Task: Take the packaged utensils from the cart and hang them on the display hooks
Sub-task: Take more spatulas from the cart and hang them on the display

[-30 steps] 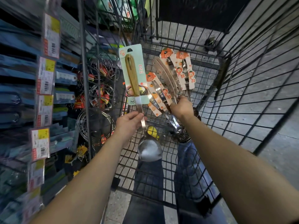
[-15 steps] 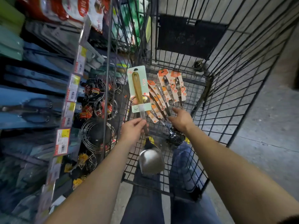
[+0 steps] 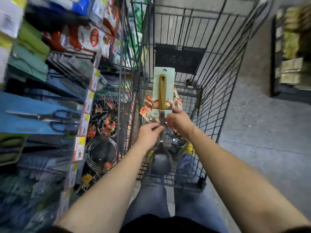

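A ladle with a wooden handle on a pale green card [image 3: 162,91] stands upright over the black wire cart [image 3: 217,91], bowl down. My left hand [image 3: 149,136] pinches its metal shaft. My right hand [image 3: 179,121] grips a bunch of orange-carded utensils [image 3: 146,109] and touches the ladle's card; the bunch fans out behind the ladle, mostly hidden. The display hooks [image 3: 70,63] on the left carry hanging packs.
The left shelving holds carded scissors [image 3: 48,117], wire steamer racks [image 3: 101,151] and price tags [image 3: 79,151]. The cart's tall wire walls enclose my hands. Grey floor [image 3: 262,132] lies to the right, with more shelves at far right.
Both hands have come together, so the ladle now overlaps the orange-carded bunch. The view has tilted up, showing more of the shelves and cart walls.
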Tool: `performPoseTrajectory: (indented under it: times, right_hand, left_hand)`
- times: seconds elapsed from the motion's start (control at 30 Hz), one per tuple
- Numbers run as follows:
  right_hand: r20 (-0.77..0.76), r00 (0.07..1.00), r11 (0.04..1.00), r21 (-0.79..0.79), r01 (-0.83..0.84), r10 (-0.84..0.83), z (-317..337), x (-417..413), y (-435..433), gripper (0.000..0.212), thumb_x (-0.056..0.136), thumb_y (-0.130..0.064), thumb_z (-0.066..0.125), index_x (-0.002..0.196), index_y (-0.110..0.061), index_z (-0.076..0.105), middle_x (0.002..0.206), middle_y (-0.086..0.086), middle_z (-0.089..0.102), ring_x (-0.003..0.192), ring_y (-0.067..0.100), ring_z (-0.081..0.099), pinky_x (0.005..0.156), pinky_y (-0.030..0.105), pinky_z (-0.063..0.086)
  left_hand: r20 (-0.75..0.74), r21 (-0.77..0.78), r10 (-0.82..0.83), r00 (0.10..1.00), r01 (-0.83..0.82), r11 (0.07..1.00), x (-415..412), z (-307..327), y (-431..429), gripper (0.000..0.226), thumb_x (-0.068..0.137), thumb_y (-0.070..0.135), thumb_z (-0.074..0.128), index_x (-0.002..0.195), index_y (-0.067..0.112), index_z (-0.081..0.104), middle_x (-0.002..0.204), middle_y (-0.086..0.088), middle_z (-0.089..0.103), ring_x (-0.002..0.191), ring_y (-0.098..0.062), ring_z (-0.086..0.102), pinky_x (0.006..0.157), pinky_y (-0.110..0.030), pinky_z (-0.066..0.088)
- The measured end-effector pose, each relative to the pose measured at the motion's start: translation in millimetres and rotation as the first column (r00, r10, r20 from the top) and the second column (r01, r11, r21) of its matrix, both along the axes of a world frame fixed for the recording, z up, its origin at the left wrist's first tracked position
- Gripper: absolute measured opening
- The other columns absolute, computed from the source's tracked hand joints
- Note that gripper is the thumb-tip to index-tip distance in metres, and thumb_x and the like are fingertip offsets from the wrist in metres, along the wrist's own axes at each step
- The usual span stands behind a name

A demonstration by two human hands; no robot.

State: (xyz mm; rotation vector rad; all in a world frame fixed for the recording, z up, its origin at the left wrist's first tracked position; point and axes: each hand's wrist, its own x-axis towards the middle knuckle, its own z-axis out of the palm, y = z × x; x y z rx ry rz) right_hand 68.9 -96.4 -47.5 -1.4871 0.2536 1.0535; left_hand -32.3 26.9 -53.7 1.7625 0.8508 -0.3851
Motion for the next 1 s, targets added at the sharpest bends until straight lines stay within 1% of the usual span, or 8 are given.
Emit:
performPoseTrajectory:
  times: [0.1, 0.2, 0.33, 0.53, 0.6, 0.7, 0.87, 1.0]
  right_hand:
    - [0.031, 0.996, 0.994, 0.065, 0.087, -0.089, 35.0, -2.0, -1.5, 0.024, 0.091, 0.011, 0.063, 0.104, -0.007, 0.07, 0.098, 0.014, 0.076, 0.077, 0.024, 0.073, 0.063, 0.028, 0.06]
    - [0.072, 0.983, 0.982, 0.096, 0.161, -0.169, 65.1, 4.9, -9.6, 0.034, 0.092, 0.01, 0.065, 0.125, 0.004, 0.064, 0.119, 0.024, 0.072, 0.094, 0.032, 0.073, 0.076, 0.035, 0.064]
    - [0.184, 0.975, 0.985, 0.143, 0.096, -0.122, 113.8, 23.6, -16.2, 0.041, 0.091, 0.011, 0.063, 0.131, 0.002, 0.064, 0.125, 0.024, 0.071, 0.099, 0.033, 0.072, 0.091, 0.046, 0.06]
    - [0.338, 0.941, 0.98, 0.194, -0.037, -0.032, 178.5, 21.2, -28.8, 0.037, 0.09, 0.008, 0.065, 0.125, -0.001, 0.069, 0.121, 0.021, 0.073, 0.094, 0.031, 0.068, 0.087, 0.048, 0.057]
    - [0.379, 0.925, 0.973, 0.213, -0.094, 0.007, 197.1, 16.5, -38.5, 0.034, 0.092, 0.007, 0.065, 0.123, -0.004, 0.071, 0.121, 0.019, 0.074, 0.088, 0.024, 0.068, 0.081, 0.043, 0.055]
    - [0.415, 0.91, 0.948, 0.279, -0.15, 0.022, 222.7, 5.2, -50.4, 0.028, 0.091, 0.004, 0.068, 0.113, -0.012, 0.075, 0.12, 0.021, 0.073, 0.09, 0.028, 0.064, 0.082, 0.049, 0.054]
    - [0.447, 0.891, 0.915, 0.32, -0.247, 0.084, 255.8, -28.4, -59.5, 0.025, 0.091, 0.0, 0.071, 0.113, -0.01, 0.076, 0.113, 0.02, 0.076, 0.072, 0.014, 0.065, 0.062, 0.026, 0.05]
    - [0.482, 0.855, 0.867, 0.325, -0.377, 0.191, 272.2, -67.1, -51.3, 0.031, 0.091, -0.001, 0.071, 0.12, -0.011, 0.075, 0.117, 0.021, 0.075, 0.075, 0.019, 0.062, 0.07, 0.033, 0.051]
  left_hand:
    - [0.053, 0.007, -0.082, 0.995, 0.081, 0.997, 2.4, 25.3, -2.9, 0.028, 0.096, 0.017, 0.07, 0.122, 0.007, 0.074, 0.111, 0.003, 0.07, 0.095, -0.012, 0.062, 0.065, 0.005, 0.039]
    - [0.11, 0.02, -0.138, 0.984, 0.136, 0.99, 13.3, 58.0, -5.0, 0.028, 0.096, 0.016, 0.071, 0.121, 0.005, 0.074, 0.104, 0.005, 0.067, 0.095, -0.01, 0.06, 0.067, 0.004, 0.039]
    - [0.172, 0.036, -0.1, 0.98, 0.096, 0.995, 27.4, 102.8, -6.4, 0.026, 0.095, 0.018, 0.073, 0.116, 0.005, 0.073, 0.106, -0.005, 0.075, 0.094, -0.02, 0.069, 0.081, -0.02, 0.056]
    - [0.271, 0.095, -0.059, 0.961, 0.034, 0.995, 20.2, 165.3, -24.4, 0.015, 0.092, 0.021, 0.076, 0.099, 0.021, 0.063, 0.088, 0.0, 0.072, 0.075, -0.011, 0.068, 0.068, -0.026, 0.049]
    - [0.292, 0.122, -0.04, 0.955, 0.004, 0.993, 11.2, 183.9, -36.4, 0.016, 0.092, 0.022, 0.076, 0.1, 0.021, 0.062, 0.087, 0.001, 0.071, 0.071, -0.008, 0.065, 0.065, -0.024, 0.046]
    - [0.343, 0.133, 0.023, 0.939, -0.073, 0.988, -9.2, 210.3, -55.6, 0.018, 0.092, 0.022, 0.076, 0.104, 0.019, 0.062, 0.092, -0.001, 0.072, 0.072, -0.01, 0.066, 0.063, -0.026, 0.048]
    - [0.4, 0.129, 0.132, 0.907, -0.198, 0.972, -57.2, 240.2, -79.4, 0.014, 0.092, 0.024, 0.076, 0.097, 0.02, 0.064, 0.087, -0.004, 0.072, 0.071, -0.016, 0.068, 0.064, -0.027, 0.053]
    - [0.403, 0.185, 0.205, 0.892, -0.299, 0.936, -107.5, 256.2, -87.6, 0.015, 0.092, 0.026, 0.076, 0.091, 0.028, 0.061, 0.096, -0.01, 0.073, 0.069, -0.018, 0.067, 0.066, -0.031, 0.053]
